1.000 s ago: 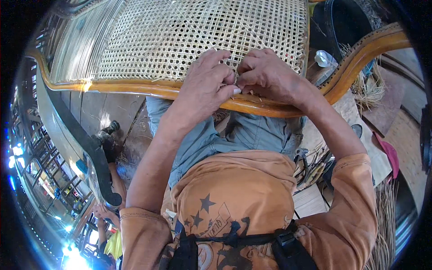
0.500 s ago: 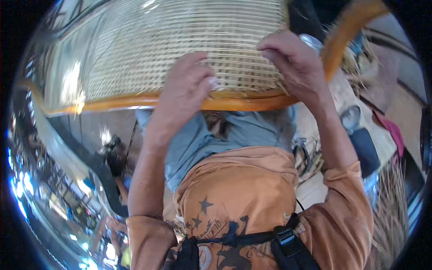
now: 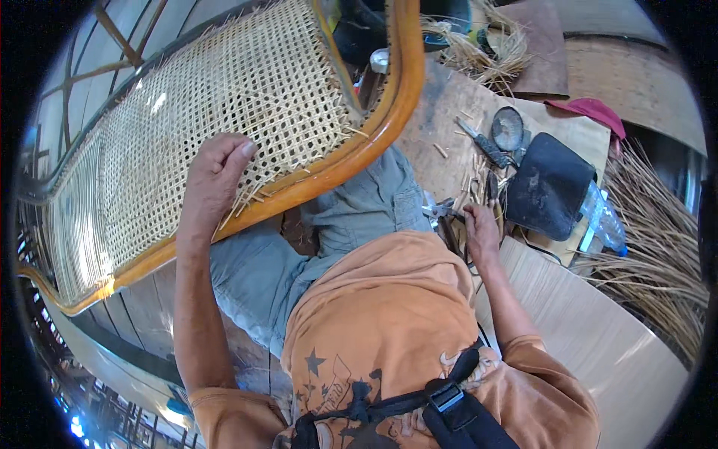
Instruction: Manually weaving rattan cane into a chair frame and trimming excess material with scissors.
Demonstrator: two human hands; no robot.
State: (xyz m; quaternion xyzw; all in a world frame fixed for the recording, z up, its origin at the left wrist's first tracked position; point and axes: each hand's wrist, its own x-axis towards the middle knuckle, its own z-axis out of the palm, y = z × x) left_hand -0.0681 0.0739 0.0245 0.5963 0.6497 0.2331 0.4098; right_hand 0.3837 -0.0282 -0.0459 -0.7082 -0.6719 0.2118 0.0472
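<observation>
A pale woven cane panel [image 3: 277, 97] fills a curved orange-brown wooden frame [image 3: 314, 179] that lies across my lap. My left hand [image 3: 215, 173] rests on the weave near the front rail, fingers curled and thumb pressed to them. Whether a strand sits in that pinch is hidden. Loose cane ends [image 3: 243, 203] stick out beside it along the rail. Over on the right, my right hand [image 3: 482, 230] closes on the dark handle of a pair of metal pliers [image 3: 440, 209]. Their jaws point left, beside my thigh.
On the board to the right lie a knife [image 3: 485, 142], a dark oval dish [image 3: 508, 129], a black pouch [image 3: 547, 185] and cane scraps. A plastic bottle [image 3: 607, 224], a red cap [image 3: 591, 112] and long rattan strands [image 3: 651, 217] lie beyond.
My right hand has left the weave and moved down right to the pliers. The left hand has shifted left, still at the panel. The view has swung right, showing more of the board.
</observation>
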